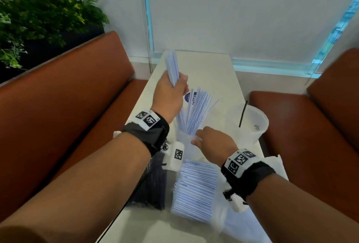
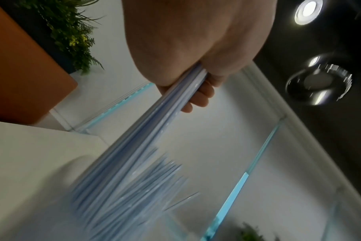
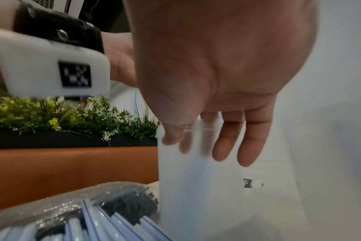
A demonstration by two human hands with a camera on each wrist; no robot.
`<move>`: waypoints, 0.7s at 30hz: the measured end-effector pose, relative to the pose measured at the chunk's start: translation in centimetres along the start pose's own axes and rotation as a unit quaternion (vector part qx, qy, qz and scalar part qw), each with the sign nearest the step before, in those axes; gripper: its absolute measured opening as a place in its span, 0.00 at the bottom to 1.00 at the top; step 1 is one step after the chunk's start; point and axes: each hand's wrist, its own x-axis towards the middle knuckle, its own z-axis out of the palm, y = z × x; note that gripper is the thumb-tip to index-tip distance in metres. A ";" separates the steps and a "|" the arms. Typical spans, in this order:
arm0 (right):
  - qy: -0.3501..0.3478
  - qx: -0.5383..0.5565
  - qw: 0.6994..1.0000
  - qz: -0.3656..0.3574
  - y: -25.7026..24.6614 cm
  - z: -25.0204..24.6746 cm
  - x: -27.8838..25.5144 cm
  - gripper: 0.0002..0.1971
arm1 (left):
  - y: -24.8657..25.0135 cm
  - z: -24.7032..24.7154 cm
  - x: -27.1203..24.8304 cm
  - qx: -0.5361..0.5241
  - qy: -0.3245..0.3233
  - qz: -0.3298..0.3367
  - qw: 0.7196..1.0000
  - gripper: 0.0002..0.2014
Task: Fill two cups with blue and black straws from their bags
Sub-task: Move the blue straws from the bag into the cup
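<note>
My left hand (image 1: 174, 89) grips a bundle of blue-striped straws (image 1: 172, 66) above the table, tilted, its lower end down in the near translucent cup (image 1: 183, 141). The left wrist view shows that hand (image 2: 196, 88) curled round the bundle (image 2: 155, 138). Several blue straws (image 1: 198, 110) fan out of this cup. My right hand (image 1: 196, 138) pinches the cup's rim; in the right wrist view the thumb and a finger of the hand (image 3: 185, 138) are on the rim of the cup (image 3: 196, 179). A second white cup (image 1: 254, 124) at the right holds one black straw (image 1: 242, 114).
A bag of blue straws (image 1: 196, 188) lies near me, with a bag of black straws (image 1: 153, 184) to its left. Orange benches (image 1: 68, 97) flank the narrow white table (image 1: 219, 79). Plants (image 1: 38, 13) stand behind the left bench. White wrapping (image 1: 275, 165) lies at the right edge.
</note>
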 end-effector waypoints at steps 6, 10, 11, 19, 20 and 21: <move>0.060 -0.020 0.997 -0.040 1.0 2.3 0.6 0.10 | -6.0 0.6 0.8 0.194 -0.082 -0.054 0.976 0.11; 0.063 -0.015 0.997 -0.044 1.1 2.5 0.7 0.10 | -7.7 1.9 1.3 0.262 -0.165 -0.065 0.949 0.13; 0.062 -0.018 0.997 -0.045 1.1 2.4 0.7 0.10 | -7.8 2.1 1.3 0.268 -0.204 -0.081 0.938 0.10; 0.001 0.009 0.999 -0.038 1.1 0.0 0.6 0.14 | -8.0 -0.5 1.1 0.218 -0.165 -0.132 0.953 0.53; 0.015 0.030 0.999 -0.037 1.2 -0.4 0.2 0.14 | -7.5 -1.1 0.6 0.220 -0.132 -0.099 0.962 0.48; 0.054 0.052 0.997 -0.033 1.3 -0.7 -0.3 0.14 | -6.9 -1.7 -0.1 0.230 -0.106 -0.051 0.966 0.41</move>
